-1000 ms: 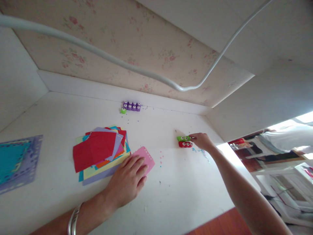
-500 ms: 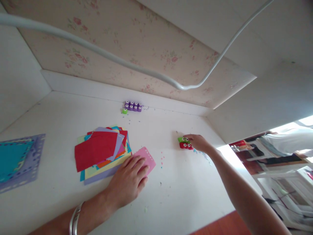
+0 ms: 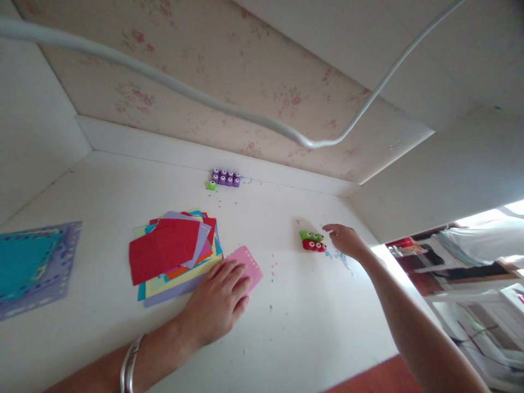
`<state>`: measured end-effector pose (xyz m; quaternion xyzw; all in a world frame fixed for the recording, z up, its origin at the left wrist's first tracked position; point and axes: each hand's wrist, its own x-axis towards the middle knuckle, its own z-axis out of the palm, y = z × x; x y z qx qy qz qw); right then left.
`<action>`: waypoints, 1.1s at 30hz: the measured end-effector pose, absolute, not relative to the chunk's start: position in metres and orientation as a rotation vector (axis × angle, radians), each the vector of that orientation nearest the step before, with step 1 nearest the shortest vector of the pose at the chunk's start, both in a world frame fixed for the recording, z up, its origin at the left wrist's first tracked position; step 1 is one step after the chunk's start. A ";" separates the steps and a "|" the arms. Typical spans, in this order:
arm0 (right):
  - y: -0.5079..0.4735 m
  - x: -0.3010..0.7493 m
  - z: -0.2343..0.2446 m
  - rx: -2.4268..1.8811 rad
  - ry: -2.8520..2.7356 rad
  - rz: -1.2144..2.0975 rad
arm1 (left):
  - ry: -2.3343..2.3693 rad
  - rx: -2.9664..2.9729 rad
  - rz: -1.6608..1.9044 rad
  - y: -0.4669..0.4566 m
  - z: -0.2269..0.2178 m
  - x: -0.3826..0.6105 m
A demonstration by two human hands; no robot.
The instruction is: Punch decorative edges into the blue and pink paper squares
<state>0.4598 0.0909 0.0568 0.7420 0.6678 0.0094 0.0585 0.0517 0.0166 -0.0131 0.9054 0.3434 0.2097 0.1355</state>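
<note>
My left hand (image 3: 216, 303) lies flat, fingers together, on a pink punched paper sheet (image 3: 248, 262) beside a stack of coloured papers (image 3: 174, 251) on the white table (image 3: 286, 327). A silver bangle (image 3: 129, 365) sits on that wrist. My right hand (image 3: 346, 239) hovers just right of a small cluster of green and red paper punches (image 3: 312, 241), fingers loosely apart and holding nothing. A row of purple punches (image 3: 226, 177) with one green punch (image 3: 212, 185) stands near the back wall.
A purple and teal punched paper piece (image 3: 33, 267) lies at the far left. Paper confetti (image 3: 339, 256) is scattered by the right hand. A white cable (image 3: 245, 117) hangs across the view. Shelving (image 3: 470, 273) and floor show beyond the table's right edge.
My right hand has let go of the green and red punches and drawn slightly back to the right, fingers opening. My left hand has stayed on the pink paper.
</note>
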 end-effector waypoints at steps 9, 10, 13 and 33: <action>0.068 0.432 0.079 2.227 2.086 -0.049 | 0.997 2.615 0.638 0.015 -0.016 0.052; 0.069 0.420 0.081 2.236 2.152 -0.073 | 0.996 2.610 0.636 0.015 -0.016 0.052; 0.082 0.371 0.081 2.193 2.395 -0.258 | 0.993 2.604 0.628 0.014 -0.013 0.052; 0.258 0.135 0.025 1.821 2.718 -0.280 | 1.376 2.597 0.679 0.032 -0.009 0.042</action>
